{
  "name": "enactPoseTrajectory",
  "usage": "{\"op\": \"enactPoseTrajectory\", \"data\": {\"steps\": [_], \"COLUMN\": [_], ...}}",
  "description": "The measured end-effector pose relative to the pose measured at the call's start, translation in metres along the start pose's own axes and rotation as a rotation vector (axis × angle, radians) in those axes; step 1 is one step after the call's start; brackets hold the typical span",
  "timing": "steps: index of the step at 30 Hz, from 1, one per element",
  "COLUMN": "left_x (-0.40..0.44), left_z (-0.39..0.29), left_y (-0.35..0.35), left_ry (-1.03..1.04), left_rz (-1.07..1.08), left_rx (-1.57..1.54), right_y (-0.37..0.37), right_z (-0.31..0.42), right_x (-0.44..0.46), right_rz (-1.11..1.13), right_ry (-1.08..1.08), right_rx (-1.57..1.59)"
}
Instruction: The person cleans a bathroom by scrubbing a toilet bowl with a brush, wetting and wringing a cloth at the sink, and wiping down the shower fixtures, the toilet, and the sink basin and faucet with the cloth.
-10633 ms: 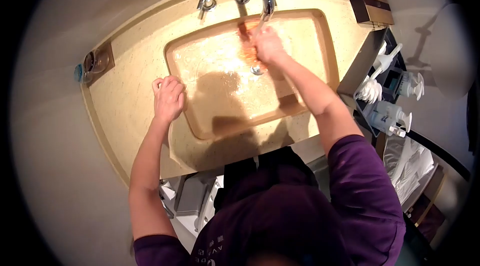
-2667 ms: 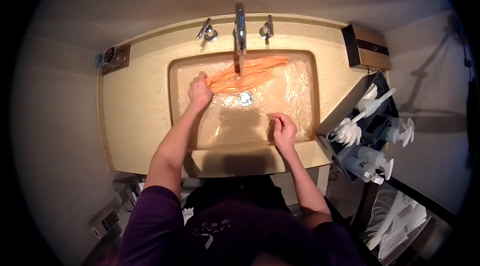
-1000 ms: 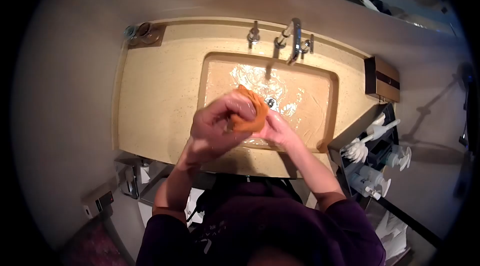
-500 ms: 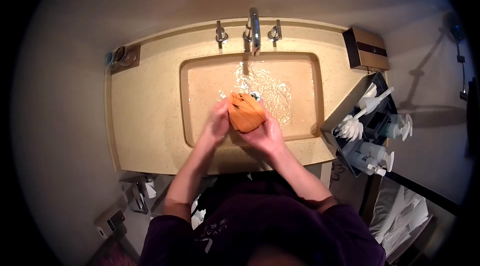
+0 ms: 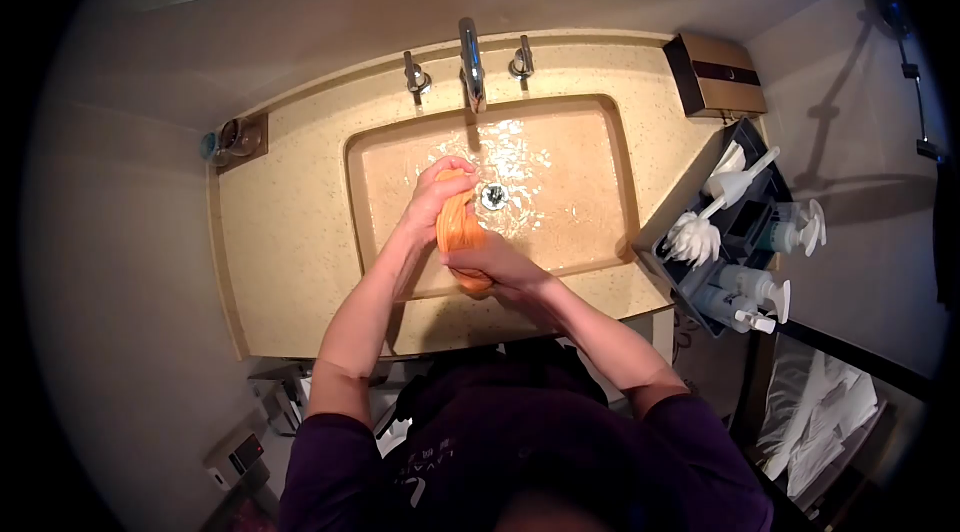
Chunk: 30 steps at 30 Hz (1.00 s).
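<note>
An orange cloth (image 5: 459,229), bunched into a twisted roll, is held over the front part of the sink (image 5: 390,167). My left hand (image 5: 438,194) wraps round its far end, fingers curled over the top. My right hand (image 5: 488,260) grips the near end, its thumb across the cloth, and a loose bit sticks out below. Just right of the cloth is the metal drain (image 5: 494,196). Shallow rippling water covers the sink floor. Beyond the hands stands the chrome faucet (image 5: 471,67).
Two faucet handles (image 5: 417,80) flank the spout. At the right stand a brown box (image 5: 716,77) and a dark tray (image 5: 665,254) with pump bottles (image 5: 752,287) and a white brush (image 5: 738,184). Glass cups (image 5: 236,140) sit at the left corner.
The cloth went from a round bundle to a long twisted roll. My left hand moved to its far end, my right to its near end. The camera view has tilted slightly.
</note>
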<state>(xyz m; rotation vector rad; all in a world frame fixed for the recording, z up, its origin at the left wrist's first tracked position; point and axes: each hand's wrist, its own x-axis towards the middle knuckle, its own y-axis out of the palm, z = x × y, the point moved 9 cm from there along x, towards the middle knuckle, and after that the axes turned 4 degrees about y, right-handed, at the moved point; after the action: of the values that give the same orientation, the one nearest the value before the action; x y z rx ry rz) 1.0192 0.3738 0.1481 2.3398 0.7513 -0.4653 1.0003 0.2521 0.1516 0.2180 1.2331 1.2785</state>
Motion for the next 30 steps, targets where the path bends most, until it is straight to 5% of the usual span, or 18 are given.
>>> {"op": "enactPoseTrajectory", "data": {"steps": [2,4,5,6,7,11,13,15,17,19,22,25,27,29,30], "left_x": [0.009,0.026,0.037,0.036,0.033,0.027,0.016,0.012,0.002,-0.004,-0.026,-0.02,-0.024,-0.019,-0.011], "left_z": [0.002,0.012,0.02,0.012,0.011,0.003,0.014,0.015,0.019,0.024,-0.013,-0.014,-0.006,-0.004,-0.003], "left_y": [-0.009,-0.024,-0.036,-0.032,-0.028,-0.036,-0.033,-0.043,-0.032,-0.014,0.025,0.017,0.008,-0.006,-0.015], "left_ry": [0.077,0.152,0.193,0.228,0.228,0.071,-0.146,-0.101,-0.138,-0.09,0.224,0.363,0.419,0.387,0.329], "left_rz": [-0.01,-0.024,-0.068,-0.111,-0.119,-0.264,-0.1,0.008,0.121,0.162,0.379,0.243,0.068,-0.103,-0.151], "left_rx": [0.168,0.336,0.671,1.004,1.003,1.392,0.522,0.29,-0.337,-0.408,-0.985,-1.239,-1.133,-0.595,-0.438], "right_y": [-0.001,-0.003,-0.003,-0.006,-0.008,-0.011,-0.004,0.016,0.046,0.072,0.07,0.063,0.069,0.047,0.047], "right_z": [-0.005,0.024,0.024,0.029,0.033,0.03,-0.008,0.0,0.011,0.012,0.012,0.026,0.045,0.04,0.031], "right_x": [0.01,0.008,0.013,0.017,0.019,0.013,0.034,0.014,-0.008,-0.021,-0.009,-0.004,-0.009,-0.003,0.002], "right_rz": [0.0,-0.204,-0.196,-0.314,-0.434,-0.47,0.024,0.05,0.076,0.233,0.296,0.382,0.562,0.192,0.354], "right_ry": [0.025,-0.288,-0.286,-0.278,-0.267,-0.385,-0.088,-0.046,-0.007,0.032,-0.064,-0.118,-0.163,-0.211,-0.106], "right_rx": [-0.219,-0.6,-0.601,-0.918,-1.235,-0.88,-0.256,-0.086,0.083,0.514,0.763,1.07,1.263,1.128,0.968]}}
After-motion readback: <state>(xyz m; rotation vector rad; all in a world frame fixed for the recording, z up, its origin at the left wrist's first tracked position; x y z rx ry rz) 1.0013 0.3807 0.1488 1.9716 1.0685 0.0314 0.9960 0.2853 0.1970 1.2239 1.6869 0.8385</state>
